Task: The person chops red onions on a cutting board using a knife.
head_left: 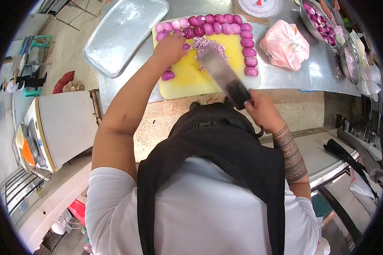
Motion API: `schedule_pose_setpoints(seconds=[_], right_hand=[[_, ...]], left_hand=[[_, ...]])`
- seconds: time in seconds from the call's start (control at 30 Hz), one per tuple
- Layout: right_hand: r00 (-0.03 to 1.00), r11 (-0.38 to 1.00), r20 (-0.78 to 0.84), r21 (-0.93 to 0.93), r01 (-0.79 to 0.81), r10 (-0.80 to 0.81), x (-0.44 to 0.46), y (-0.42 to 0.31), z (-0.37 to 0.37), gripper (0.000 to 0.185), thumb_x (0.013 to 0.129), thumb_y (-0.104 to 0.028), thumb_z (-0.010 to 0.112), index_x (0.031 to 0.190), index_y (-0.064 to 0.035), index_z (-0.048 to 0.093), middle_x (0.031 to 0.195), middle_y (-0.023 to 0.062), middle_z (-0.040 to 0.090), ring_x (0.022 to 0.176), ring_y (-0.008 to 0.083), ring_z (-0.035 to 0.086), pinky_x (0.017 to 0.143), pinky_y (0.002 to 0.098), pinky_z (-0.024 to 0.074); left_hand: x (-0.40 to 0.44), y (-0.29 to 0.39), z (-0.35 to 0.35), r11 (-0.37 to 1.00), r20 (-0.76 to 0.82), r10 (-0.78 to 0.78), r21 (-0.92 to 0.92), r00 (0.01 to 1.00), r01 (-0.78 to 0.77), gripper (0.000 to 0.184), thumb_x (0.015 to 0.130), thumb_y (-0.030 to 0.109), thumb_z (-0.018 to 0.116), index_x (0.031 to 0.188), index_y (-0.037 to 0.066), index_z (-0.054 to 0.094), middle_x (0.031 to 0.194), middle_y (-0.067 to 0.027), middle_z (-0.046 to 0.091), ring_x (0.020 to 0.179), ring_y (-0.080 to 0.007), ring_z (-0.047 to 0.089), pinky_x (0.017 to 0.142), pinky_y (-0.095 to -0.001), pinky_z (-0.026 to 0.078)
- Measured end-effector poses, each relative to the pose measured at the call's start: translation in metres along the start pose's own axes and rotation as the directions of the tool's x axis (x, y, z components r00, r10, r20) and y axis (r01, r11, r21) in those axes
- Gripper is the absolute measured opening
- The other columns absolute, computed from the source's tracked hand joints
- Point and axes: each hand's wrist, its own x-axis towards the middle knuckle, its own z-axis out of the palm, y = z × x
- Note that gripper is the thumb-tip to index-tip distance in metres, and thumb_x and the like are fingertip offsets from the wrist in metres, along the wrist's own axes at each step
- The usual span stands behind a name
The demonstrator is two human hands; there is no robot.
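Note:
My right hand (263, 109) grips the dark handle of a broad cleaver (219, 68). Its blade is blurred and slants over the yellow cutting board (187, 87), its tip beside a heap of chopped red onion (206, 44). At the board's left side, my left hand (170, 50) has its fingers curled around a red onion piece (186, 46), partly hidden by them. Peeled red onions (217, 28) line the back of the board in rows, and more (250, 52) run down its right edge. Another onion piece (168, 75) lies below my left hand.
A metal tray (123, 32) lies left of the board on the steel table (281, 78). To the right are a tied pinkish plastic bag (285, 44), a dial scale (259, 6) and a bowl of red onions (319, 23). Another person's hand (325, 8) shows at the far right.

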Motion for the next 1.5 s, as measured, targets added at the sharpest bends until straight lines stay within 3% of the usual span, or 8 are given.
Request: schedule_pose_setpoints(seconds=[0.07,0.17,0.27,0.37,0.47,0.67,0.87,1.5], right_hand=[[0.987,0.971,0.043,-0.178,0.158,-0.153,0.002,0.009,0.009,0.029,0.097,-0.02,0.063,0.115,0.0018,0.058,0.099,0.0299,0.068,0.096,0.0479,0.066,0.083,0.0545,0.051],[0.987,0.991,0.09,0.044,0.129,-0.133,0.029,0.013,0.029,0.031,0.097,-0.02,0.062,0.115,0.0048,0.057,0.1,0.0317,0.067,0.098,0.0503,0.065,0.083,0.0549,0.0509],[0.968,0.972,-0.115,0.049,0.228,-0.221,0.052,0.022,0.028,0.034,0.096,-0.017,0.065,0.119,0.0063,0.056,0.097,0.0306,0.067,0.091,0.0466,0.067,0.08,0.0501,0.0519],[0.973,0.974,-0.108,0.075,0.214,-0.205,0.073,0.034,0.026,0.035,0.097,-0.017,0.064,0.12,0.0078,0.055,0.097,0.0314,0.067,0.093,0.0473,0.067,0.081,0.05,0.052],[0.982,0.97,-0.068,0.159,0.183,-0.174,0.064,0.017,0.02,0.036,0.097,-0.017,0.062,0.121,0.008,0.054,0.097,0.032,0.067,0.094,0.0487,0.066,0.081,0.0501,0.0522],[0.976,0.977,-0.043,0.012,0.213,-0.212,0.07,0.028,0.02,0.037,0.098,-0.018,0.061,0.123,0.0082,0.053,0.098,0.0327,0.067,0.095,0.0497,0.066,0.083,0.0524,0.052],[0.964,0.965,-0.044,-0.014,0.263,-0.263,0.061,0.018,0.004,0.036,0.098,-0.017,0.061,0.123,0.0077,0.054,0.1,0.0325,0.067,0.097,0.0499,0.065,0.084,0.0522,0.0515],[0.977,0.976,0.043,-0.059,0.21,-0.208,0.044,0.011,0.002,0.032,0.097,-0.019,0.06,0.117,0.0053,0.053,0.097,0.0321,0.067,0.095,0.0513,0.065,0.081,0.0545,0.0512]], left_hand=[[-0.002,0.002,0.004,0.995,-0.08,0.033,-0.095,0.996,-0.041,0.044,0.085,0.018,0.077,0.126,0.005,0.065,0.123,-0.0213,0.068,0.112,-0.0394,0.067,0.096,-0.0495,0.053],[0.0,-0.006,-0.002,0.995,-0.026,0.017,-0.103,1.0,-0.019,0.041,0.085,0.016,0.075,0.124,0.005,0.065,0.121,-0.021,0.069,0.11,-0.0383,0.068,0.094,-0.0498,0.053],[-0.011,0.015,0.002,0.983,-0.175,-0.131,-0.153,0.976,0.105,0.04,0.085,0.015,0.075,0.122,0.006,0.066,0.12,-0.0207,0.069,0.109,-0.0372,0.068,0.093,-0.0495,0.053],[-0.036,0.06,0.005,0.898,-0.164,-0.382,-0.299,0.909,0.323,0.039,0.085,0.015,0.074,0.122,0.007,0.065,0.115,-0.0219,0.069,0.107,-0.0395,0.068,0.092,-0.05,0.054],[-0.063,0.093,0.036,0.891,-0.07,-0.399,-0.266,0.914,0.368,0.038,0.086,0.015,0.073,0.121,0.007,0.064,0.111,-0.0233,0.066,0.105,-0.0423,0.067,0.09,-0.0509,0.054],[-0.067,0.1,0.035,0.947,-0.211,-0.269,-0.237,0.94,0.218,0.033,0.094,0.011,0.062,0.127,0.006,0.058,0.11,-0.0268,0.062,0.096,-0.0463,0.069,0.083,-0.0541,0.055],[-0.06,0.101,0.031,0.967,-0.139,-0.221,-0.163,0.965,0.197,0.034,0.093,0.003,0.055,0.127,0.004,0.058,0.112,-0.0278,0.063,0.095,-0.0466,0.069,0.083,-0.0525,0.057],[-0.057,0.093,0.037,0.962,-0.142,-0.207,-0.21,0.968,0.175,0.028,0.091,0.004,0.06,0.119,0.003,0.056,0.111,-0.0252,0.066,0.103,-0.0449,0.067,0.086,-0.0532,0.054]])
